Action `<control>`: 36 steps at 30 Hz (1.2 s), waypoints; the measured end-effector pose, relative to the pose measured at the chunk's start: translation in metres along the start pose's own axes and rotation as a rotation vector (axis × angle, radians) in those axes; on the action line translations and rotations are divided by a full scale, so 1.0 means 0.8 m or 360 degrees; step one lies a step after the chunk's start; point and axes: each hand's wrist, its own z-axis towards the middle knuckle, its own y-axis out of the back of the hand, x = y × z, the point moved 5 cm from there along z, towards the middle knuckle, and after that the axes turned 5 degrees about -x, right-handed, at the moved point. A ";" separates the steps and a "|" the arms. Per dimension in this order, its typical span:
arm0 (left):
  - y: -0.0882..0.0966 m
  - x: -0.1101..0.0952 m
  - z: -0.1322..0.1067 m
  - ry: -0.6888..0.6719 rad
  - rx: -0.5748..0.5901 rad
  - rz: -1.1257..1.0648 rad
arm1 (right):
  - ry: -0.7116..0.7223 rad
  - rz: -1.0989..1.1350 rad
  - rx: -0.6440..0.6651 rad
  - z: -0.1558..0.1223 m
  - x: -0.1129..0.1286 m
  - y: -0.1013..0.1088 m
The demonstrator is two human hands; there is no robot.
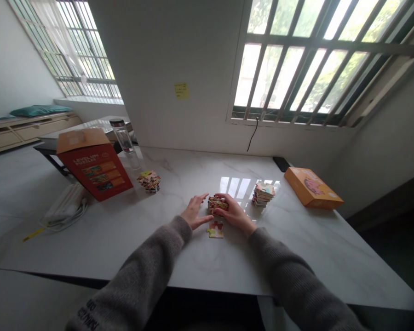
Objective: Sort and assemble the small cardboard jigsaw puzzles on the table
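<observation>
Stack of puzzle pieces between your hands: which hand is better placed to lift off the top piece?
Probably your right hand: its fingers already lie over the puzzle-piece stack. Your left hand sits open beside the stack, its thumb pointing toward the loose puzzle piece below.

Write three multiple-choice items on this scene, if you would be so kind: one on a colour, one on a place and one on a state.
1. What colour is the flat box at the right of the table?
A) Blue
B) Orange
C) Green

2. Where does the loose jigsaw piece lie?
A) On the marble table top
B) On the flat box
C) On the window sill

3. How is the person's right hand placed?
A) Gripping a bottle
B) Resting on the flat box
C) Over the central stack of puzzle pieces

1 B: its visible faces are orange.
2 A: it lies flat on the marble.
3 C: the hand covers part of the stack.
</observation>
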 end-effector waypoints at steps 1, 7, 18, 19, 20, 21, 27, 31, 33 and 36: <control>0.000 0.002 0.003 -0.0022 0.0031 -0.0045 | -0.0008 0.0043 0.0041 0.004 0.002 -0.009; 0.000 0.010 0.011 0.0055 0.0022 -0.0009 | -0.0004 -0.0113 0.0033 0.011 0.008 -0.014; 0.004 0.021 0.023 0.0120 -0.0020 0.0378 | -0.0129 -0.0313 -0.0262 0.005 -0.005 0.008; 0.004 0.022 0.025 0.0113 -0.0005 0.0395 | -0.0149 -0.0294 -0.0276 0.006 -0.005 0.007; 0.004 0.023 0.026 0.0108 0.0010 0.0407 | -0.0170 -0.0282 -0.0288 0.008 -0.005 0.007; 0.004 0.024 0.027 0.0105 0.0020 0.0416 | -0.0194 -0.0280 -0.0302 0.009 -0.005 0.007; 0.008 0.027 0.031 0.0111 -0.0016 0.0396 | -0.0346 -0.0097 -0.0426 0.012 -0.018 0.020; 0.009 0.029 0.043 0.0105 -0.0031 0.0446 | -0.0478 0.0293 -0.0550 0.006 -0.027 0.036; 0.008 0.033 0.052 0.0140 -0.0016 0.0513 | -0.0485 0.0331 -0.0612 0.002 -0.028 0.042; 0.006 0.040 0.064 0.0210 0.0009 0.0607 | -0.0493 0.0266 -0.0606 0.000 -0.030 0.041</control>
